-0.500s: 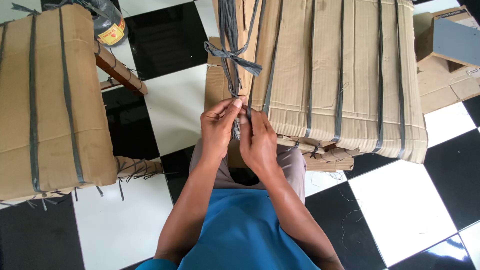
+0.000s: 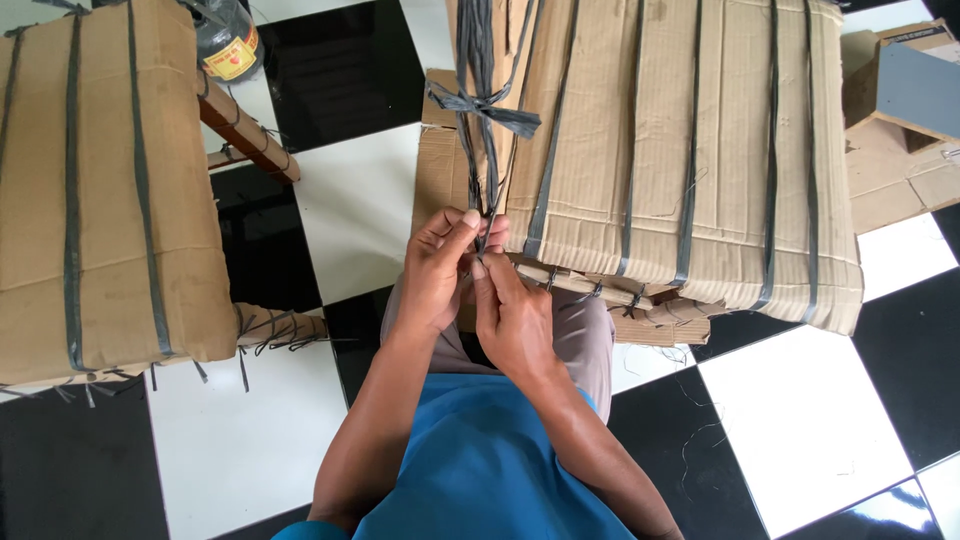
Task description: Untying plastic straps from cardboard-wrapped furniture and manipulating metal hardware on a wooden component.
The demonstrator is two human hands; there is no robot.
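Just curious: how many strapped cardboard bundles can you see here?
2: one bundle at the left, one bundle ahead of the hands, right of centre. Others may lie outside the view.

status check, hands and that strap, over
Left hand and right hand both pinching the dark strap at the cardboard bundle edge. Knot above the fingers. Nothing in the way.

2 hands: left hand (image 2: 437, 268), right hand (image 2: 512, 318). 2 strapped cardboard bundles: big bundle (image 2: 690, 150) ahead, second bundle (image 2: 100, 190) at left. 1 knotted grey strap bunch (image 2: 480, 105). 1 open cardboard box (image 2: 900, 110), far right. 1 wooden bar (image 2: 245, 125). 1 jar w/ yellow label (image 2: 228, 40).
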